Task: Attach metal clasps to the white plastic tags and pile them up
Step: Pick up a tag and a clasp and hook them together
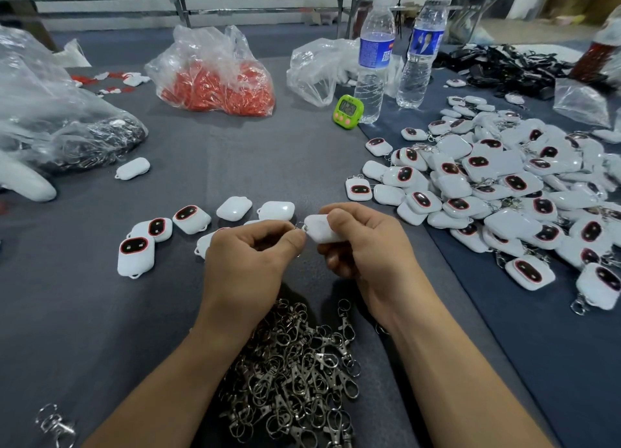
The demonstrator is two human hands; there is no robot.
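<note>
- Head view: the right hand (363,242) is gripping a white tag (319,229), its loop end turned toward the left hand (252,256), which is pinching a clasp ring (300,226) against that loop, apparently to thread it on.
- Both forearms are reaching across the heap of clasps (295,373) on the worktop (235,165), keeping supplies close. The pile of finished tags (504,185) is lying to the right.
</note>
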